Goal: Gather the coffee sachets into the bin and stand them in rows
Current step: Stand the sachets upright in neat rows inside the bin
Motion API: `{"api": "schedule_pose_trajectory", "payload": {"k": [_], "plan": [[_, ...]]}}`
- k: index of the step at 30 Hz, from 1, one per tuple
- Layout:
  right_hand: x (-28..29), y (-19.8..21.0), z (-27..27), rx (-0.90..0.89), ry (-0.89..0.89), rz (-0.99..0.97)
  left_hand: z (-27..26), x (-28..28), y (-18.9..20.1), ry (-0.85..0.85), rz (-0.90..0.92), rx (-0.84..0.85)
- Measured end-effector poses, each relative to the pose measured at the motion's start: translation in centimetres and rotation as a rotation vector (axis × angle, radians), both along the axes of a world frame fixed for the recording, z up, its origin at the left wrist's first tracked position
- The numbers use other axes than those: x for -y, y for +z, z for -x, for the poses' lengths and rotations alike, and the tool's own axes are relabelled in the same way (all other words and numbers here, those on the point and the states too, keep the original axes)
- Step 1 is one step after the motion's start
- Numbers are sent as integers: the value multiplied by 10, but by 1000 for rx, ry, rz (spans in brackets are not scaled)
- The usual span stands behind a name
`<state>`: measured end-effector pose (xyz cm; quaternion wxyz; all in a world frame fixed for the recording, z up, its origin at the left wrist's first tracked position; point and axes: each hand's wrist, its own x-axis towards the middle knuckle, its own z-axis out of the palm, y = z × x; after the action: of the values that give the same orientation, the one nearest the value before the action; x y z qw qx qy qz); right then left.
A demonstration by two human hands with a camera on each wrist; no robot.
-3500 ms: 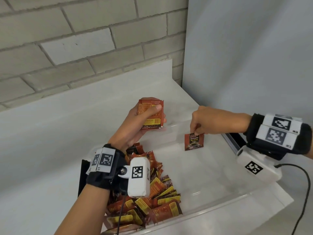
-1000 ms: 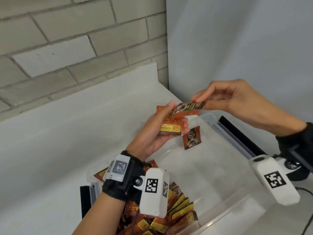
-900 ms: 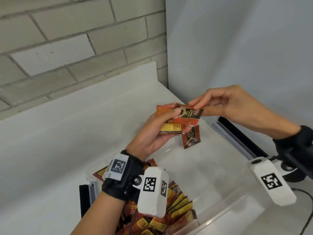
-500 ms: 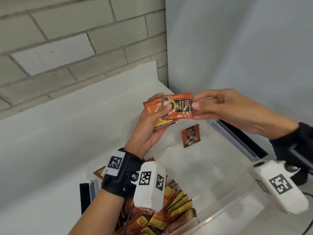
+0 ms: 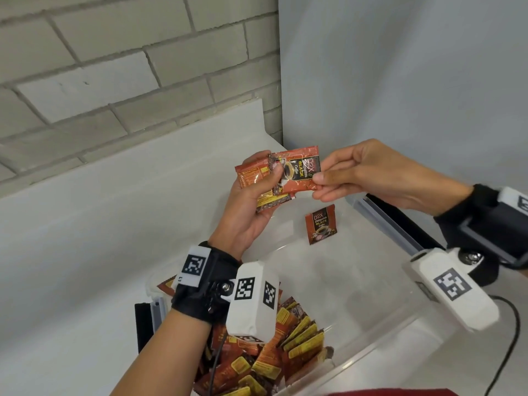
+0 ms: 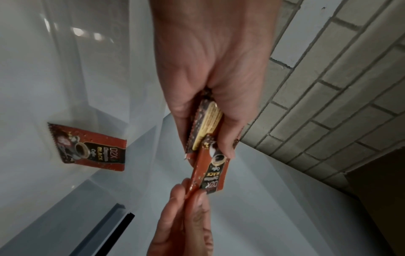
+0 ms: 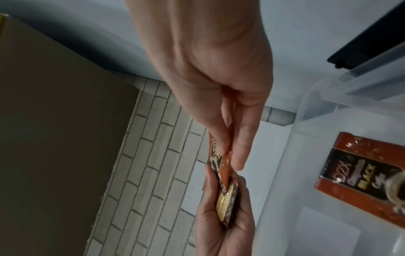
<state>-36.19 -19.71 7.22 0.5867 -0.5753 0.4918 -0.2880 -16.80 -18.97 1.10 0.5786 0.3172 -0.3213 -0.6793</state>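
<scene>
Here the right hand (image 5: pixel 368 175) pinches the red foil coffee sachet (image 5: pixel 297 174) by its right end, long axis sideways; the left hand (image 5: pixel 251 207) grips its other end with a small stack (image 5: pixel 257 184). Clear plastic bin (image 5: pixel 380 347) lies below; one sachet (image 5: pixel 320 228) stands at the far wall.

Since 3.5 s ago the right hand (image 5: pixel 368 174) has let go of the lone sachet (image 5: pixel 320 224), left upright against the far wall of the clear bin (image 5: pixel 371 347), and risen out of it. It now pinches the right end of the front sachet (image 5: pixel 300 174), turned face up since a second ago. The left hand (image 5: pixel 251 207) grips the small stack (image 5: pixel 257 184) with its thumb on that sachet's left end, lifted slightly higher than before.
</scene>
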Motion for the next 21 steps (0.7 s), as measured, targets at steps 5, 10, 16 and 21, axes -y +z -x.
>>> {"api": "schedule_pose_trajectory", "payload": {"k": [5, 10, 16, 21], "plan": [[14, 27, 10, -223, 81, 160, -1, 2, -1, 9, -22, -38], [21, 50, 11, -645, 355, 261, -3, 2, 1, 54, -95, -106], [30, 18, -12, -1042, 596, 262, -2, 0, 3, 65, -111, -98], [34, -5, -21, -1155, 667, 261, -1, -1, 4, 63, -117, -75]]}}
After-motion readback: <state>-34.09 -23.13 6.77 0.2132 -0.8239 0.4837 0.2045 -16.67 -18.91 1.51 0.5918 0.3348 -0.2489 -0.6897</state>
